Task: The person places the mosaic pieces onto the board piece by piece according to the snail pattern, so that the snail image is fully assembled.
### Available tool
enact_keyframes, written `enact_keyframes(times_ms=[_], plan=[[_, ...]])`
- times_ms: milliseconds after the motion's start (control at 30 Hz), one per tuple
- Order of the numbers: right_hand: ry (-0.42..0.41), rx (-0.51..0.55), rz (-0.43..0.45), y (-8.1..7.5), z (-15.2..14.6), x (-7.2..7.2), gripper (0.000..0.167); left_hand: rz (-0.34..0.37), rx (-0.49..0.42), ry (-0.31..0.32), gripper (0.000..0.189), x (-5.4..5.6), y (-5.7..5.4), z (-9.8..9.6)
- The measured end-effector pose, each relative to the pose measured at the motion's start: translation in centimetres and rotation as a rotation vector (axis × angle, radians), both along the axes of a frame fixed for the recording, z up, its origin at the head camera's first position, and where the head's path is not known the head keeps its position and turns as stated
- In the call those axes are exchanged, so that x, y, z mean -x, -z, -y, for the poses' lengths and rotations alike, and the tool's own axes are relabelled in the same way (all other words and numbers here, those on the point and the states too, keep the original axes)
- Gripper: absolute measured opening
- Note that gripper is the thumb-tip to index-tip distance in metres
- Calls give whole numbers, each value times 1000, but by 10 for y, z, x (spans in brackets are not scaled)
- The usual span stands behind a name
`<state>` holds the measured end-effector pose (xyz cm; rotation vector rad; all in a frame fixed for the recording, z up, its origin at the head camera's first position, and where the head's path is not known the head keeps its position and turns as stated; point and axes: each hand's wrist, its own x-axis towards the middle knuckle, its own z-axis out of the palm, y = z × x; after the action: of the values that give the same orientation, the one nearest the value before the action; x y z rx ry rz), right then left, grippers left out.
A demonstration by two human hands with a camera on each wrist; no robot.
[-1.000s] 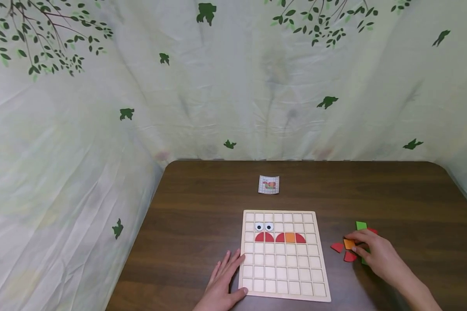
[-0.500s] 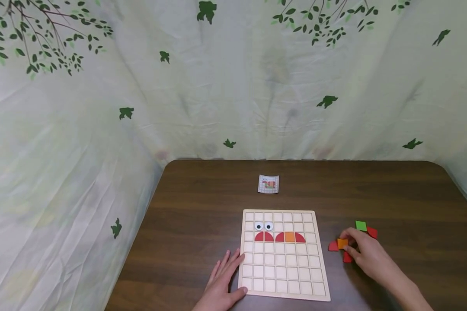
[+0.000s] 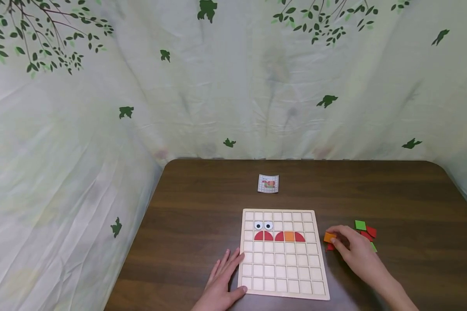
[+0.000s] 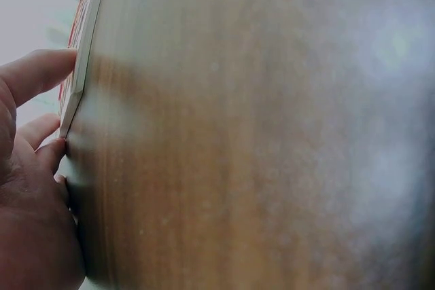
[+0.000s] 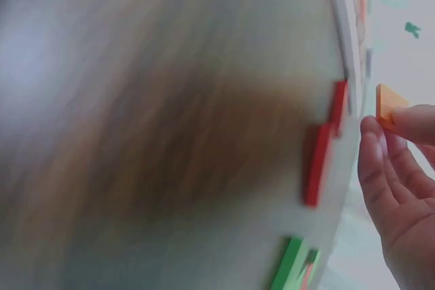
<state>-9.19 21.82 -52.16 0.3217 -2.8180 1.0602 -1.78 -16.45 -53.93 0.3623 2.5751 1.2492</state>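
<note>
My right hand [image 3: 356,255] pinches an orange square tile [image 3: 329,237] between thumb and fingers, just right of the board. In the right wrist view the orange tile [image 5: 389,105] stands raised off the table at the fingertips. A pale wooden grid board [image 3: 284,272] lies in front of me. Two googly-eye tiles [image 3: 263,225] sit near its top; below them are red quarter-round tiles [image 3: 263,236] and an orange square [image 3: 289,236]. My left hand [image 3: 222,283] rests with straight fingers along the board's left edge, thumb on its lower corner.
Loose red and green tiles [image 3: 360,225] lie right of the board, some hidden under my right hand. A small picture card [image 3: 268,184] lies beyond the board on the dark wooden table [image 3: 202,194]. A leaf-printed cloth [image 3: 249,86] hangs behind the table.
My right hand has picked up the orange tile from among the loose tiles and moved left with it towards the board. The left hand has stayed in place.
</note>
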Motion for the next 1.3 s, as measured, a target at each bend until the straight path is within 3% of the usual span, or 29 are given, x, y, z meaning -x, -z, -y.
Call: enact_keyframes(times_ms=[333, 700, 900, 1033, 1300], plan=[[-49, 56, 86, -9, 30, 4, 28, -29, 18, 2, 77, -1, -2, 0], [-109, 129, 183, -14, 59, 9, 23, -3, 24, 2, 76, 1, -1, 0], [-186, 146, 150, -11, 69, 12, 20, -26, 19, 7, 77, 0, -1, 0], [-229, 92, 122, -5, 75, 13, 21, -39, 15, 8, 77, -1, 0, 0], [-209, 12, 102, 0, 83, 15, 20, -45, 35, 4, 78, 0, 4, 0]])
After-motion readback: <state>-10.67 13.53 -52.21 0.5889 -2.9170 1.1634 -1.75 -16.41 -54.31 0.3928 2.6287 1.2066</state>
